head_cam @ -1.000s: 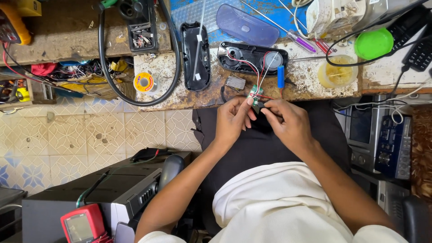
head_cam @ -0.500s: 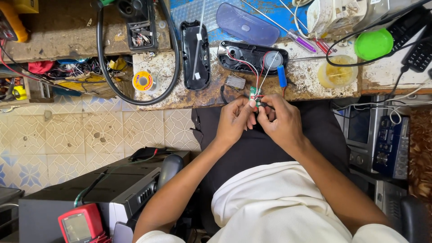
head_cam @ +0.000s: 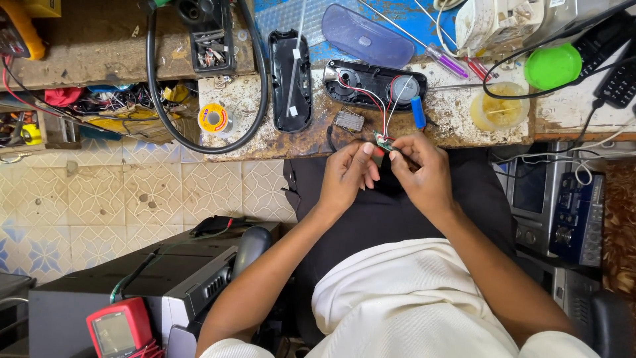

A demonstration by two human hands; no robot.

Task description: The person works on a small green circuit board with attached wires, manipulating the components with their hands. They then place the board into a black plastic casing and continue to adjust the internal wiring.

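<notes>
My left hand (head_cam: 347, 174) and my right hand (head_cam: 424, 174) meet just below the bench edge, both pinching a small green circuit board (head_cam: 382, 142). Thin red, white and black wires run from the board up into an opened black speaker shell (head_cam: 371, 84) on the bench. A small blue cylinder (head_cam: 418, 113) lies next to the shell, right above my right hand. A small grey ribbed part (head_cam: 348, 120) rests on the bench above my left hand.
On the bench: a black case half (head_cam: 290, 79), a translucent blue cover (head_cam: 366, 36), a solder spool (head_cam: 213, 119), a black cable loop (head_cam: 154, 99), screwdrivers (head_cam: 442, 59), a green lid (head_cam: 552, 66), a yellowish cup (head_cam: 498, 110). A red multimeter (head_cam: 119, 329) sits lower left, audio equipment (head_cam: 563, 205) right.
Both hands have shifted slightly up towards the bench edge with the small board, and their fingers have regripped it. The bench items have not moved.
</notes>
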